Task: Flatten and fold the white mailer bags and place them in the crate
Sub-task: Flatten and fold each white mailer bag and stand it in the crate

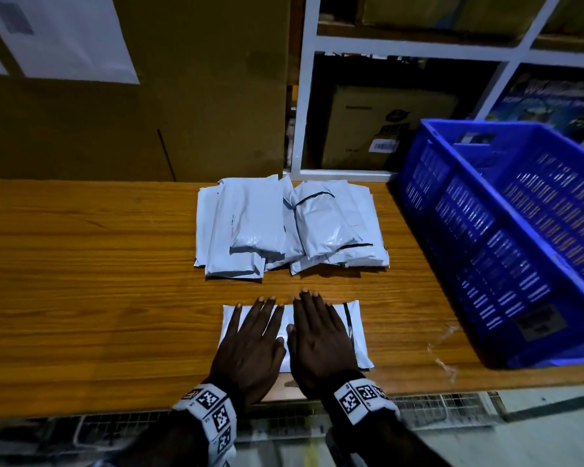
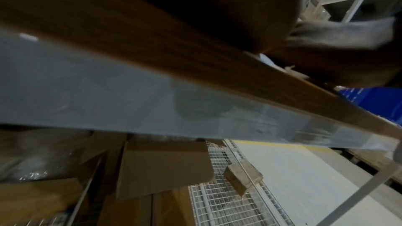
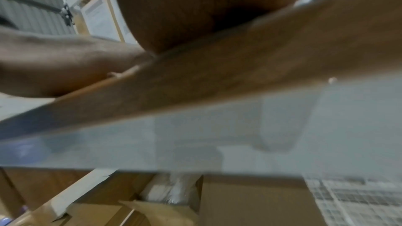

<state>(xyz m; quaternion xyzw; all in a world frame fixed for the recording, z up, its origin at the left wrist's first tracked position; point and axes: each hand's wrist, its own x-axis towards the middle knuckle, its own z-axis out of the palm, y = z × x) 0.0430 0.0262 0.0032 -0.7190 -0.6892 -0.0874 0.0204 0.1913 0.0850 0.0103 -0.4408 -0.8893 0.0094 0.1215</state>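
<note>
Mailer bag (image 1: 358,332): laid flat on the table (image 1: 81,264), near its front edge.
Left hand (image 1: 250,345): pressed on it, fingers straight, nothing gripped.
Right hand (image 1: 321,342): likewise.
Pile of bags (image 1: 284,227): behind the pressed bag.
Crate (image 1: 506,237): right of it; no bags seen inside.
Progress: flattening judged underway; folding and crating left.

Warehouse packing or stockroom area, white shelving (image 1: 415,48) stacked with cardboard cartons (image 1: 378,129) at upper right, large brown carton (image 1: 115,129) with pasted paper label (image 1: 64,32) at upper left, wood-grain worktop (image 1: 81,264), blue plastic crate (image 1: 506,237) at right, pile of white mailer bags (image 1: 284,227) at centre, wire mesh racking (image 2: 228,204) below.
</note>
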